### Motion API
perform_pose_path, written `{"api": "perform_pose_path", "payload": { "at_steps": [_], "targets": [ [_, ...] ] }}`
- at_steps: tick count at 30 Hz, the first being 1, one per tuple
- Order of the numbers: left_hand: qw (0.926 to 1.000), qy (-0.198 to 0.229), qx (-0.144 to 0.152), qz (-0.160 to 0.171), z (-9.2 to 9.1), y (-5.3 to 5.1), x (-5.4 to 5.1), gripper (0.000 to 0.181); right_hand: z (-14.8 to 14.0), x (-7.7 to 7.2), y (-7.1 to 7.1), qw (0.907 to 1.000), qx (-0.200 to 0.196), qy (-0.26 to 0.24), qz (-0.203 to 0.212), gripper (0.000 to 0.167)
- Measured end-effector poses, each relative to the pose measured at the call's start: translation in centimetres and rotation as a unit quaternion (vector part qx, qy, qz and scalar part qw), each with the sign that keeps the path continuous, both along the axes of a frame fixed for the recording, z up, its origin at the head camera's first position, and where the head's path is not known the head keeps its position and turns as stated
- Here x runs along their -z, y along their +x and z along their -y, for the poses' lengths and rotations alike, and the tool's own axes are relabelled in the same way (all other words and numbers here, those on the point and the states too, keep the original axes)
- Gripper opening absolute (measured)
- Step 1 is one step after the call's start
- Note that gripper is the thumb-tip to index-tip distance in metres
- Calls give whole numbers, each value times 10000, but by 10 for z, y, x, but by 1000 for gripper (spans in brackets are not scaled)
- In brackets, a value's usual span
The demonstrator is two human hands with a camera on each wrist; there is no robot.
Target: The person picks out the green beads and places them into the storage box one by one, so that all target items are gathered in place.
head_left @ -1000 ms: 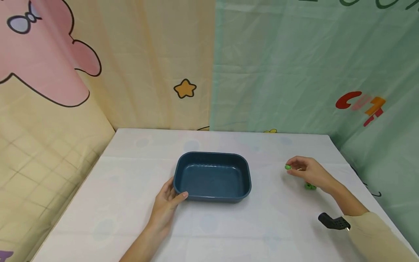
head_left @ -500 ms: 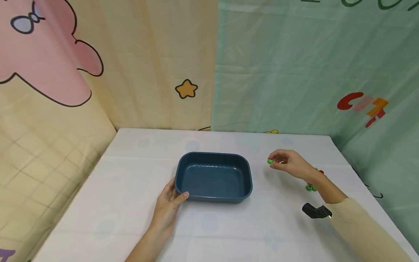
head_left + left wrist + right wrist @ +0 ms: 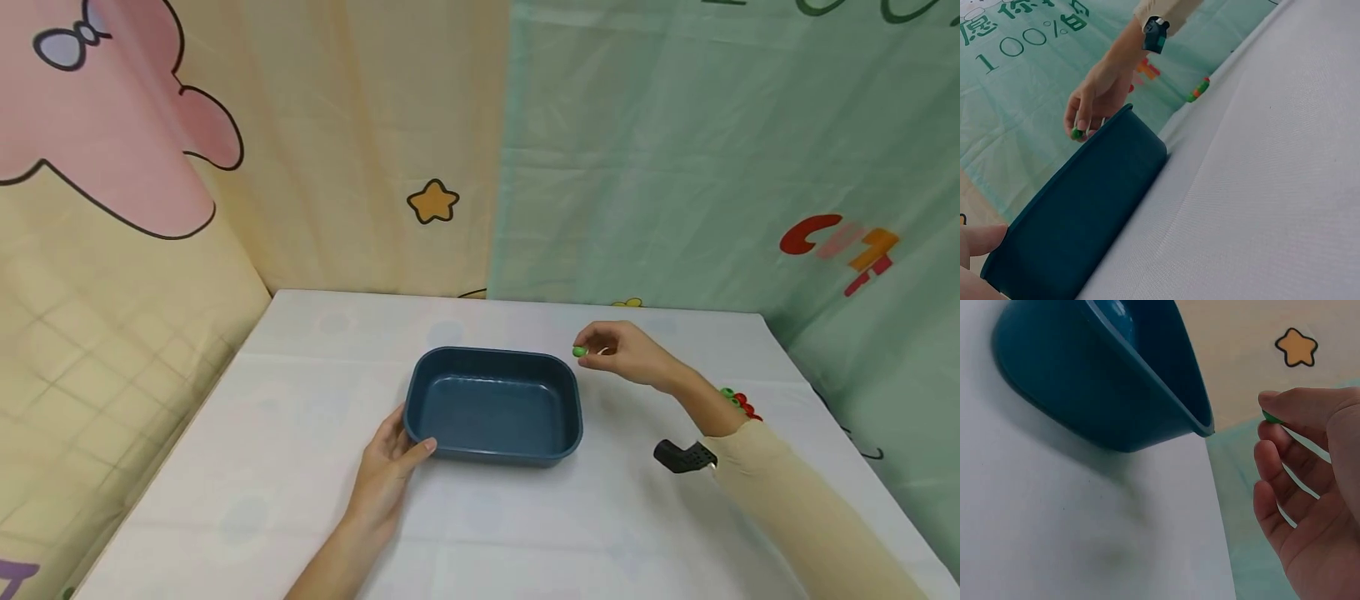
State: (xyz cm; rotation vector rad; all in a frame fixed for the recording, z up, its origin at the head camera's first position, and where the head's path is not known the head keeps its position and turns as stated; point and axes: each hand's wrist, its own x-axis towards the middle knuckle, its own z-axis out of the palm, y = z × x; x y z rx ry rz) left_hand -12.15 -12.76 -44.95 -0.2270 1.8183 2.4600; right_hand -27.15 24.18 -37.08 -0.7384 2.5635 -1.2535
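Observation:
A dark blue rectangular baking dish (image 3: 495, 457) stands on the white-covered table, its inside bare in the head view. My left hand (image 3: 384, 475) grips its near left corner, the thumb lying over the rim. Between thumb and index finger my right hand (image 3: 628, 354) pinches a small green bead (image 3: 579, 352), held in the air just off the dish's far right corner. From the right wrist view, only a sliver of the bead (image 3: 1271, 417) shows under the thumb. Several red and green beads (image 3: 740, 402) lie together at the right, partly hidden by the right forearm.
A black camera mount (image 3: 684, 457) sticks out from the right sleeve (image 3: 795, 492). Printed curtains (image 3: 360, 150) hang behind the table (image 3: 300, 400) and along both sides.
My right hand has carried the green bead leftward, from near the other beads to the dish's far right corner. The left hand keeps its grip on the dish.

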Motion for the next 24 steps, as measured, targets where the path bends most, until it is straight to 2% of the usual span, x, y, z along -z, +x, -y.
{"api": "perform_pose_path", "payload": {
  "at_steps": [15,24],
  "targets": [
    [10000,-33,-27,-20,2,3,-1,79,62,-9,-19,9974,-691,199,-6,19],
    [10000,-25,-1,-77,0,5,-3,80,93,-7,-28,9929,-1163,251,12,15]
  ]
}}
